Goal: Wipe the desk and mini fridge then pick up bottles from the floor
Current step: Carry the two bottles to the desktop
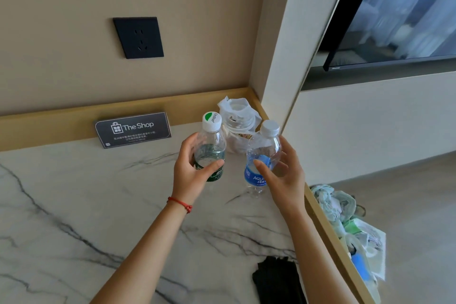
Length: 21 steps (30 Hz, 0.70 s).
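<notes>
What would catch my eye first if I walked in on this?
Two small water bottles held up over the marble desk: the green-label bottle in the left hand, the blue-label bottle in the right hand. Behind them, a dark "The Shop" sign leans against the wall.

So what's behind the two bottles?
A white plastic bag sits in the desk corner behind the green bottle and blue bottle. It wraps something clear and round. The bottles and the bag hide what's inside.
</notes>
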Each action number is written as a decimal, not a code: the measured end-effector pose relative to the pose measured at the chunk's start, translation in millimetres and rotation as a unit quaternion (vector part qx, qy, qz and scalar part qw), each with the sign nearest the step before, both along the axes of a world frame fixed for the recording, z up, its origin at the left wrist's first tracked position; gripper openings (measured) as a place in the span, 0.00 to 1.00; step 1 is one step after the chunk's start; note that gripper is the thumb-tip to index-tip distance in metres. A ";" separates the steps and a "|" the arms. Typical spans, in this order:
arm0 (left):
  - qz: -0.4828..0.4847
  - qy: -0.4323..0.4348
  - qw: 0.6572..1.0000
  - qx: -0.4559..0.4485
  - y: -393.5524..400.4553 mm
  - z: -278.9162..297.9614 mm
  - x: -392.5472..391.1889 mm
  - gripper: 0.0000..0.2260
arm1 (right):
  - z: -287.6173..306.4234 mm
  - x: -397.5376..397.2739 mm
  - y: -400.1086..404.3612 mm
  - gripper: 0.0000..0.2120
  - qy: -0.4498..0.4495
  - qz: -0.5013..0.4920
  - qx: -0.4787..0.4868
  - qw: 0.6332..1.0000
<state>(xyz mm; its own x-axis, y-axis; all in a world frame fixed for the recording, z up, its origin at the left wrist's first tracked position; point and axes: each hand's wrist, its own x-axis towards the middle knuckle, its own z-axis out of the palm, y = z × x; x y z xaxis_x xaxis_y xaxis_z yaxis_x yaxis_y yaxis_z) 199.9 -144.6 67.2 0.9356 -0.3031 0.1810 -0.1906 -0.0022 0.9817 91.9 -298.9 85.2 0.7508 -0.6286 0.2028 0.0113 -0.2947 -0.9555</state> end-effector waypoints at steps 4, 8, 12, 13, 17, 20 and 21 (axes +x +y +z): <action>0.004 0.010 1.000 0.002 1.7 -13.3 3.0 0.34 | -7.0 2.4 -0.5 0.35 0.005 -0.002 -0.021 1.000; 0.003 0.015 1.000 0.006 5.2 -20.3 6.7 0.35 | -12.0 1.3 -2.6 0.36 0.000 -0.016 -0.024 1.000; 0.001 0.003 1.000 0.017 8.1 -24.2 7.8 0.36 | -17.7 -1.6 -3.9 0.37 -0.002 -0.023 -0.029 0.999; -0.001 -0.001 1.000 0.019 8.5 -24.7 8.1 0.36 | -19.1 -2.3 -3.8 0.38 -0.001 -0.023 -0.031 0.999; -0.005 -0.011 1.000 0.016 9.1 -24.2 7.4 0.34 | -21.8 -5.1 -1.6 0.40 -0.004 -0.025 -0.033 0.999; -0.005 -0.011 1.000 0.013 10.1 -24.3 4.9 0.32 | -24.2 -7.2 -0.3 0.44 -0.008 -0.017 -0.019 1.000; -0.006 -0.009 1.000 0.013 10.8 -24.5 4.4 0.31 | -25.7 -8.1 0.0 0.45 -0.007 -0.014 -0.015 1.000</action>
